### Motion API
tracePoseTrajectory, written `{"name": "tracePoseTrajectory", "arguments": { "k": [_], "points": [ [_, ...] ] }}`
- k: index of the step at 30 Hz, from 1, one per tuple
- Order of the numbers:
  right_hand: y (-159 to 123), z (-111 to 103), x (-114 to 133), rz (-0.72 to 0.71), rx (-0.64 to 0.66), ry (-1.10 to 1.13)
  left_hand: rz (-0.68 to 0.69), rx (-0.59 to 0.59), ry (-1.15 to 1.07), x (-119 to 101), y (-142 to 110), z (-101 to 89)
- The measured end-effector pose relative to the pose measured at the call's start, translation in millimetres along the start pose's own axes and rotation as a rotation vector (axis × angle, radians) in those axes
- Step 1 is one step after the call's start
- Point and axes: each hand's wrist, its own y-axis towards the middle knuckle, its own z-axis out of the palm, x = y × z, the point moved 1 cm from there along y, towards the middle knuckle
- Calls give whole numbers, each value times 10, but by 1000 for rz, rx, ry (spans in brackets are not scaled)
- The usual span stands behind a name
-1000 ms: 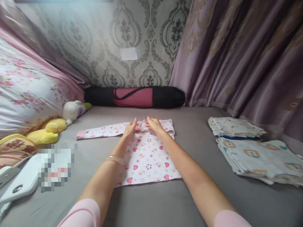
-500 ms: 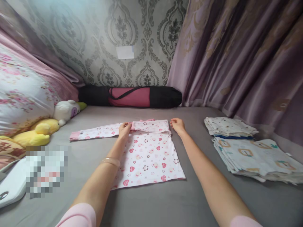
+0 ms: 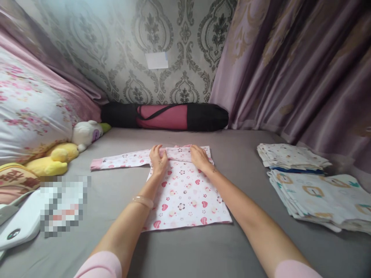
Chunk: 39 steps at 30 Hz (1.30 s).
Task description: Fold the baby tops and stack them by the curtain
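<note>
A small long-sleeved shirt [image 3: 185,193], white with pink hearts and flowers, lies flat on the grey bed sheet. One sleeve [image 3: 181,154] is folded across its top, while the other sleeve [image 3: 124,160] with a pink cuff stretches out to the left. My left hand [image 3: 158,159] rests at the upper left of the shirt, thumb apart from the bent fingers, by the end of the folded sleeve. Over the right part of that folded sleeve lies my right hand [image 3: 199,157], its fingers stretched onto the cloth. A little of the pink collar shows behind the top edge.
Folded cloths lie in two stacks on the right, a smaller stack [image 3: 292,156] behind a larger one [image 3: 321,193]. A black and pink roll bag [image 3: 165,116] lies along the wall. Plush toys [image 3: 87,134], a floral pillow [image 3: 31,104] and a white object [image 3: 23,224] are on the left.
My right hand has moved left from beside the shirt's edge onto the folded sleeve. My left hand's thumb has spread away from its fingers. The view has shifted slightly.
</note>
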Motion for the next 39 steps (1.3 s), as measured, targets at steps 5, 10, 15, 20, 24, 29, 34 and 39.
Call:
{"name": "tracePoseTrajectory", "arguments": {
  "k": [5, 10, 15, 20, 24, 29, 34, 39],
  "points": [
    [-7, 189, 323, -116, 118, -25, 354, 226, 266, -188, -125, 38],
    [-27, 309, 346, -49, 221, -23, 314, 452, 422, -138, -155, 141],
    [-37, 339, 281, 37, 163, -7, 255, 519, 522, -112, -147, 221],
    [-2, 320, 190, 329, 83, -49, 230, 559, 535, -163, -142, 203],
    [3, 265, 52, 443, 109, -112, 241, 548, 533, -161, -143, 200],
    [-41, 149, -172, 428, 144, -226, 255, 528, 529, -135, -147, 202],
    [-115, 67, -343, 328, 147, -223, 218, 533, 518, -135, -150, 214],
    [-147, 81, -395, 300, 105, -222, 185, 530, 540, -139, -129, 209]
  ]
}}
